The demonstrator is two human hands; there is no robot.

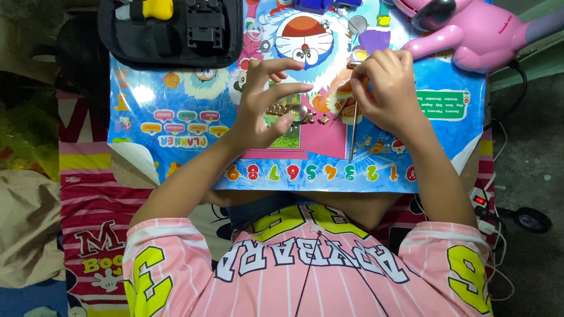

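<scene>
Here the left hand [267, 103] hovers with fingers spread apart, thumb and forefinger curved over a gold watch band [288, 111] lying on the cartoon-printed mat [176, 105] that covers the counter. The right hand [385, 88] has its fingers pinched together on something small, too tiny to identify; a thin metal tool [351, 135] lies just below it. Small loose parts lie beside the band, so the work looks midway. A black tool pouch [170, 29] sits above.

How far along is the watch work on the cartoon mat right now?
Done: small gold parts lie loose on the cartoon mat, apparently taken off. In hand: the left hand steadies the gold watch; the right hand pinches a thin metal tool. Left: those loose parts are not yet back on.
</scene>
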